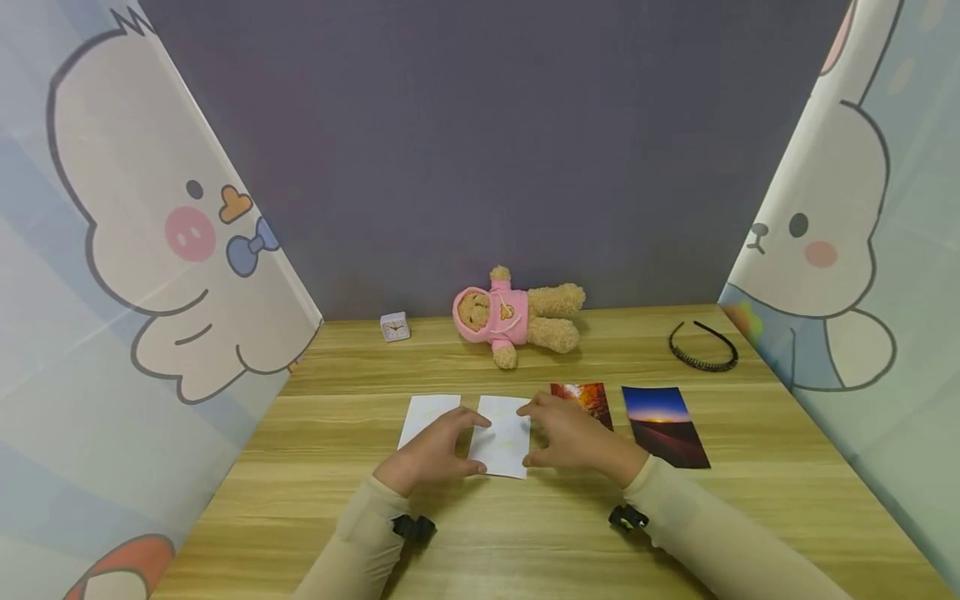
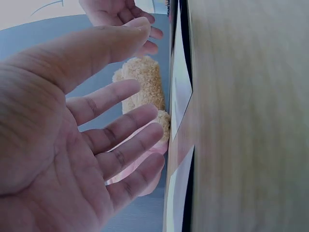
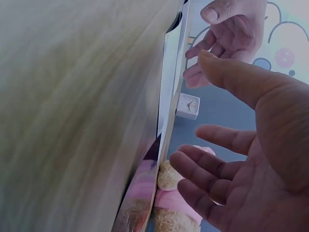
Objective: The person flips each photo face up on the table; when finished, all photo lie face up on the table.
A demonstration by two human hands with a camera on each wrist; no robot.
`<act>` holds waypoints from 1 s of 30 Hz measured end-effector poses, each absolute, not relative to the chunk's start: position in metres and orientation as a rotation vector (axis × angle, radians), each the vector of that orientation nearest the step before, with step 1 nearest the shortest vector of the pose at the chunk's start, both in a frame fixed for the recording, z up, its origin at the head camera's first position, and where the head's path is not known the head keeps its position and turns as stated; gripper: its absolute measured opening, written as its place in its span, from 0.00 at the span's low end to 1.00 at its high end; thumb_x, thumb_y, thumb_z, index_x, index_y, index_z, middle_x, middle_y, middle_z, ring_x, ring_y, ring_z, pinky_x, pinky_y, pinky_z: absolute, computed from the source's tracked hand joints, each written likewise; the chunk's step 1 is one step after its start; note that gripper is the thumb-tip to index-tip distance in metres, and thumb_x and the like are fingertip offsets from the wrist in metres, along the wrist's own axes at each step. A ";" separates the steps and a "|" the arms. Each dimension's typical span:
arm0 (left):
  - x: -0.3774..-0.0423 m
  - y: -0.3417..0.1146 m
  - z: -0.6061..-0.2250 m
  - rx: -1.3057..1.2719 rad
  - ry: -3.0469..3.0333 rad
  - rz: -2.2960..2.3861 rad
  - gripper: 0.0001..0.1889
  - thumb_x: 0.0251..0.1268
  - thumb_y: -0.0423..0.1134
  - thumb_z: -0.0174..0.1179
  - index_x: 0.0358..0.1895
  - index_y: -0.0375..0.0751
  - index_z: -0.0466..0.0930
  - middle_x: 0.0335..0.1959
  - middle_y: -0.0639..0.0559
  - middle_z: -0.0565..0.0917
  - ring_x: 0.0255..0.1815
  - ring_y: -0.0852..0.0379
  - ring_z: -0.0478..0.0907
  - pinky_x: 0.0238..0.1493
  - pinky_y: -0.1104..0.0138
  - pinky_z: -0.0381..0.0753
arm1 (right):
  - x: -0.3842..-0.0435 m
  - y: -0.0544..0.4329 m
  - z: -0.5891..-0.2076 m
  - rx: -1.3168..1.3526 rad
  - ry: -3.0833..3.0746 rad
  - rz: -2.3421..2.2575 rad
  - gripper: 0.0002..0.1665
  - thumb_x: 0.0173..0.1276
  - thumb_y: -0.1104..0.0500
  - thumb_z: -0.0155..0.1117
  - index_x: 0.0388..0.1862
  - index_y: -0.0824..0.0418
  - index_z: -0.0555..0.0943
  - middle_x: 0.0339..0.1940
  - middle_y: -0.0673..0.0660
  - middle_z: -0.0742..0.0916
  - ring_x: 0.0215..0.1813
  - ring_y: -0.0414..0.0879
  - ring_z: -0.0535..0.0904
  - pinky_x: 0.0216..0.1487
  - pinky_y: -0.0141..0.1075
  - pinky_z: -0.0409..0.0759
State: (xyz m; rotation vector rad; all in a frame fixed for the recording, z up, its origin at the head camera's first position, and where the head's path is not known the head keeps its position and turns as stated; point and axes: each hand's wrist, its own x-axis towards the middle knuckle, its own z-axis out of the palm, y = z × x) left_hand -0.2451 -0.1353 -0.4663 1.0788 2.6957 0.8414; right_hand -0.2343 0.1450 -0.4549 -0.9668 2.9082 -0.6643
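A white card [image 1: 501, 437] lies on the table between the two hands in the head view. My left hand [image 1: 438, 450] is at its left edge, thumb and fingers spread apart. On the opposite side, my right hand [image 1: 573, 437] is spread the same way near the right edge. Neither palm holds anything in the wrist views; whether the fingertips touch the card I cannot tell. Another white card [image 1: 429, 414] lies beyond the left hand, partly covered by it. An autumn-tree picture card [image 1: 588, 402] is partly hidden behind the right hand, and a sunset picture card [image 1: 663, 425] lies farther right.
At the back of the wooden table [image 1: 300, 500] lies a teddy bear [image 1: 513, 317] in a pink hoodie. A small white clock [image 1: 394, 327] stands to its left. A black headband [image 1: 705, 350] lies at the back right. Cartoon-printed cloth walls flank both sides.
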 end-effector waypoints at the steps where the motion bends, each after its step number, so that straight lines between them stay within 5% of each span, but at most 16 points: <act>1: -0.245 -0.135 -0.466 1.077 2.696 0.837 0.33 0.59 0.42 0.80 0.66 0.42 0.78 0.66 0.47 0.78 0.70 0.46 0.73 0.70 0.50 0.73 | -0.234 0.144 -0.455 -0.965 2.899 -0.656 0.44 0.55 0.45 0.86 0.66 0.63 0.82 0.55 0.57 0.83 0.49 0.47 0.80 0.51 0.48 0.81; 8: -0.243 -0.129 -0.466 1.047 2.679 0.804 0.32 0.59 0.41 0.80 0.66 0.43 0.78 0.68 0.47 0.76 0.71 0.48 0.72 0.71 0.52 0.71 | -0.233 0.135 -0.457 -0.971 2.896 -0.567 0.47 0.53 0.41 0.87 0.66 0.64 0.82 0.57 0.55 0.82 0.54 0.50 0.80 0.58 0.48 0.81; 17: -0.243 -0.126 -0.469 1.052 2.658 0.751 0.34 0.56 0.43 0.81 0.66 0.43 0.78 0.72 0.45 0.74 0.73 0.48 0.70 0.72 0.54 0.71 | -0.228 0.128 -0.458 -0.965 2.912 -0.455 0.42 0.49 0.41 0.88 0.59 0.60 0.85 0.54 0.54 0.82 0.50 0.47 0.80 0.49 0.42 0.81; 30: -0.242 -0.124 -0.469 1.059 2.641 0.711 0.34 0.58 0.45 0.81 0.67 0.43 0.79 0.71 0.47 0.74 0.73 0.49 0.70 0.72 0.55 0.71 | -0.226 0.127 -0.459 -0.983 2.899 -0.400 0.42 0.51 0.38 0.86 0.60 0.59 0.83 0.56 0.54 0.83 0.56 0.49 0.80 0.58 0.46 0.80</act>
